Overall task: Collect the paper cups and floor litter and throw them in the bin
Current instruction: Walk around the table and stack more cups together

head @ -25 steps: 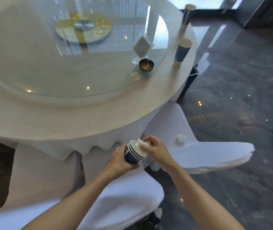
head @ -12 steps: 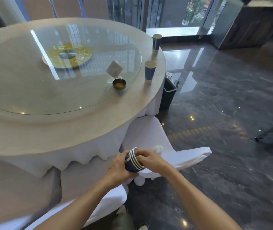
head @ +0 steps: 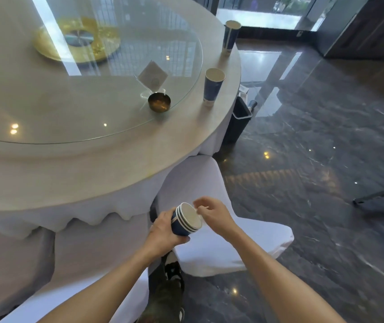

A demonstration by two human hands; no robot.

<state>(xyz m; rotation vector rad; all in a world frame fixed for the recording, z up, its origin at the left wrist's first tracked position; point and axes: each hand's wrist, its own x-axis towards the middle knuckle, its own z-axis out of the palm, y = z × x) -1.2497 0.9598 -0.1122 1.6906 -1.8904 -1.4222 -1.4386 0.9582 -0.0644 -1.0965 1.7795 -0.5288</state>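
My left hand [head: 163, 231] grips a stack of nested blue paper cups [head: 185, 220] with white rims, tilted so the mouths face right. My right hand [head: 212, 214] hovers just off the stack's rim, fingers loosely curled, holding nothing that I can see. Two more blue paper cups stand upright on the table's right edge: a near cup [head: 213, 86] and a far cup [head: 230, 37]. A dark bin [head: 238, 120] stands on the floor behind the table's right side.
The round table [head: 121, 159] has a glass turntable [head: 46, 101] with a small brass bowl [head: 159, 102] and a card holder [head: 152, 75]. A white-covered chair [head: 221, 250] sits below my hands. Glossy dark marble floor [head: 314, 159] spreads right.
My right hand pushed white crumpled paper into the cup stack, then drew back from the rim. The view swung and moved closer to the table's right edge.
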